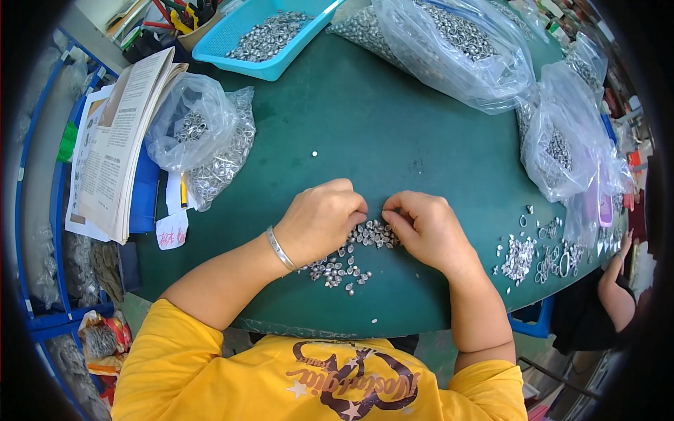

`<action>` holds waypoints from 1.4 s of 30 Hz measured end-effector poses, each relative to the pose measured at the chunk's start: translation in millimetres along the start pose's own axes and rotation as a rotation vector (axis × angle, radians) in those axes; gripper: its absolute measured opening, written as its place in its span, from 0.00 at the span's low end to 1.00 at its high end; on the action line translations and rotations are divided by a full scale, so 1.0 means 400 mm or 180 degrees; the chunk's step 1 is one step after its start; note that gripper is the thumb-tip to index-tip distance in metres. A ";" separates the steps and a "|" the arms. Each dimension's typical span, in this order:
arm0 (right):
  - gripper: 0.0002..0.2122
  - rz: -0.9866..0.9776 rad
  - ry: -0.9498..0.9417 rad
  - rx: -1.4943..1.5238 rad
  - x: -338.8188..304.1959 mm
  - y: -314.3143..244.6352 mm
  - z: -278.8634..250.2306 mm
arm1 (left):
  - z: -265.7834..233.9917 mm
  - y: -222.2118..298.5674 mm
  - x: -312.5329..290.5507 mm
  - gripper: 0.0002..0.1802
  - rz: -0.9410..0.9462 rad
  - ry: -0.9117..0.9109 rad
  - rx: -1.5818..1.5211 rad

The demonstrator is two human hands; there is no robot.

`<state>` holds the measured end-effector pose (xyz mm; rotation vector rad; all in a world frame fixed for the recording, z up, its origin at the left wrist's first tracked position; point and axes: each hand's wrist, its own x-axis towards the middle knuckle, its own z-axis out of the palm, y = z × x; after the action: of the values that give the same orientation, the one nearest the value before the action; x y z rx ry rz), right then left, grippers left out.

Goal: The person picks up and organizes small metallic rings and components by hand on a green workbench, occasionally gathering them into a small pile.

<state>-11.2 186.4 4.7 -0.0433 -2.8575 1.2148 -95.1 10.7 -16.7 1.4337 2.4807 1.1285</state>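
Small silver teardrop-shaped metal pieces [375, 234] lie in a loose heap on the green table, with more scattered [337, 272] nearer its front edge. Over the left side of the heap is my left hand [324, 216], its fingers curled and pinched together, a silver bangle on the wrist. My right hand [426, 228] rests at the heap's right side, thumb and forefinger closed close to each other. Whatever either fingertip pinch holds is too small or hidden to make out. A short gap separates the two hands.
A turquoise basket [270, 69] of metal pieces stands at the back left, near a bag of rings [217, 158] and a stack of papers [123, 140]. Large plastic bags [463, 63] fill the back right. Loose flat pieces [519, 258] lie right, where another person's arm [618, 288] shows.
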 end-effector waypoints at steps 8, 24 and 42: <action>0.03 -0.0307 0.0436 -0.0204 0.011 0.028 0.000 | -0.031 -0.007 0.019 0.08 -0.2301 -0.0700 -0.3889; 0.05 0.0259 0.0176 0.0909 0.011 0.026 -0.008 | -0.024 -0.028 0.011 0.06 -0.2370 -0.0650 -0.5124; 0.04 -0.0436 0.0089 -0.0099 -0.005 0.023 0.001 | -0.055 -0.016 0.011 0.06 -0.0597 -0.0543 -0.0618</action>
<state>-9.0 192.6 -2.2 0.1313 -2.8027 1.1349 -111.0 -0.1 -3.3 1.1663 2.2636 1.1231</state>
